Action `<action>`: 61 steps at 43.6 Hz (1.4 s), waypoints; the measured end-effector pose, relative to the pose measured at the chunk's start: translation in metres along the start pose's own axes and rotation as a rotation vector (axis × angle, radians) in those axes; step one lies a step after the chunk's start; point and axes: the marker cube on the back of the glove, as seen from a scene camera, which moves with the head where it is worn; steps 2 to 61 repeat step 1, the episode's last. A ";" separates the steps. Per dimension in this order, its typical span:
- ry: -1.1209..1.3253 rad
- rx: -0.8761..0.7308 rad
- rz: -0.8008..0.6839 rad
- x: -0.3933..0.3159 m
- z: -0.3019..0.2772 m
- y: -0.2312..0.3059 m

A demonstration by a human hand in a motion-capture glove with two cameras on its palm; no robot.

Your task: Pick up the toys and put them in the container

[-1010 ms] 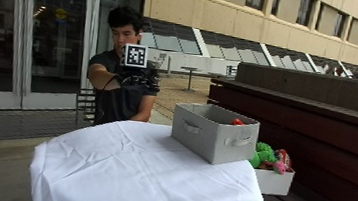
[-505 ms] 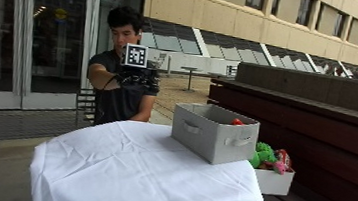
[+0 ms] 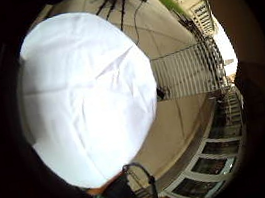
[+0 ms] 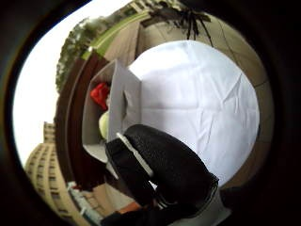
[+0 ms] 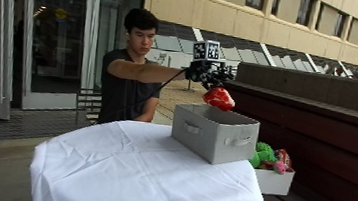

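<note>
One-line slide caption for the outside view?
Gloved right hand holds a red toy above the grey container on the white-clothed table.

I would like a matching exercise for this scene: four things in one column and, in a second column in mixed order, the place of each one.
Things:
1. red toy
2. grey container
3. green toy
4. white cloth

Places:
a. spread out under the container
b. in the small white box next to the cloth's corner
c. just below the gloved right hand, above the container
d. standing on the cloth, open at the top

Pairs: 1-c, 2-d, 3-b, 4-a
</note>
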 end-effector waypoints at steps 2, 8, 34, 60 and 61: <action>0.001 0.000 -0.004 0.000 0.000 0.000; 0.001 0.000 -0.004 0.000 0.000 0.000; 0.001 0.000 -0.004 0.000 0.000 0.000; 0.001 0.000 -0.004 0.000 0.000 0.000; 0.001 0.000 -0.004 0.000 0.000 0.000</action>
